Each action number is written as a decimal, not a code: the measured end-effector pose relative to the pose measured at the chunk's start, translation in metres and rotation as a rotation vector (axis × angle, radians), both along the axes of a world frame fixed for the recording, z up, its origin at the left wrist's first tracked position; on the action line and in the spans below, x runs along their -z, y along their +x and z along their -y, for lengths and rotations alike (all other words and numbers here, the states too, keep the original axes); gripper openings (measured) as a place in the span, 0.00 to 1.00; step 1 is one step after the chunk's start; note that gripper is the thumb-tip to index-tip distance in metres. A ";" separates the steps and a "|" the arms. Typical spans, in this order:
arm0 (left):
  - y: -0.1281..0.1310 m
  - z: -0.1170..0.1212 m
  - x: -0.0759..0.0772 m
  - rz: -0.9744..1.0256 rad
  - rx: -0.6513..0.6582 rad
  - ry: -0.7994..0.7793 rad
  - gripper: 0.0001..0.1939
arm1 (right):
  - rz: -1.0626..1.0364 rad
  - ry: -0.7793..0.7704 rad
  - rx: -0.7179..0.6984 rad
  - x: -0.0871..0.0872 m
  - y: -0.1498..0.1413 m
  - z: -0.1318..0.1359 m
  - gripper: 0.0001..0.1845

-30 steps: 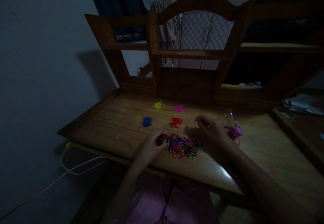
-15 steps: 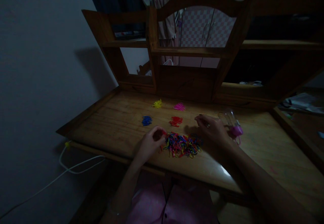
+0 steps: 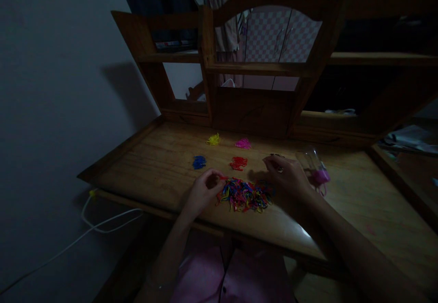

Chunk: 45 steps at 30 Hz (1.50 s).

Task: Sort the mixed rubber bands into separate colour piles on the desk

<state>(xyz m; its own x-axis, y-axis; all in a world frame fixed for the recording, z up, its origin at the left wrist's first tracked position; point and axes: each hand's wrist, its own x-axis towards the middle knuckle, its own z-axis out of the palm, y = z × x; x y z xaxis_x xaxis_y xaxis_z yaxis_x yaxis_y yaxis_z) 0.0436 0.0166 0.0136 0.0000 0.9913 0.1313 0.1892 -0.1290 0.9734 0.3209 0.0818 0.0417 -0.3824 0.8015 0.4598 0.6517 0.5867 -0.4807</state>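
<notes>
A mixed pile [image 3: 245, 195] of small loop-shaped pieces, like coloured clips, lies near the desk's front edge. My left hand [image 3: 204, 190] is at the pile's left end, thumb and fingertips pinching a red clip [image 3: 223, 178]. Above the pile's right end, my right hand [image 3: 285, 173] has its fingertips pressed together; what they hold, if anything, I cannot make out. Just behind that hand some black clips [image 3: 278, 155] show, partly covered. Sorted heaps lie farther back: yellow clips [image 3: 214, 139], pink clips [image 3: 242, 143], blue clips [image 3: 199, 162] and red clips [image 3: 238, 163].
A clear bottle [image 3: 312, 158] with a purple cap [image 3: 320, 176] lies to the right of my right hand. Wooden shelves [image 3: 253, 69] rise along the back of the desk [image 3: 147, 157]. A white cable [image 3: 102, 230] hangs at the left front edge.
Both hands stay almost in place. The right hand has shifted slightly, and more of the black clips behind it shows. The view has moved a little.
</notes>
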 end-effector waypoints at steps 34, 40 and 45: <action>-0.010 -0.043 -0.041 -0.661 -0.108 0.325 0.08 | -0.045 -0.012 -0.021 -0.001 0.004 -0.003 0.10; -0.006 -0.003 -0.036 -0.655 0.111 0.306 0.09 | 0.051 -0.445 -0.388 -0.020 0.009 0.002 0.10; 0.002 0.012 -0.024 -0.658 0.172 0.294 0.11 | 0.069 -0.552 -0.500 -0.023 0.003 0.009 0.13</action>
<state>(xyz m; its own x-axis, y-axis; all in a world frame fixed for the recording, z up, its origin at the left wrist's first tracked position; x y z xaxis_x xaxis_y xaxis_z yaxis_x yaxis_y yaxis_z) 0.0456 0.0045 0.0380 0.3226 0.8942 0.3103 0.6753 -0.4471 0.5866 0.3239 0.0725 0.0646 -0.7753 0.6316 0.0024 0.4101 0.5063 -0.7586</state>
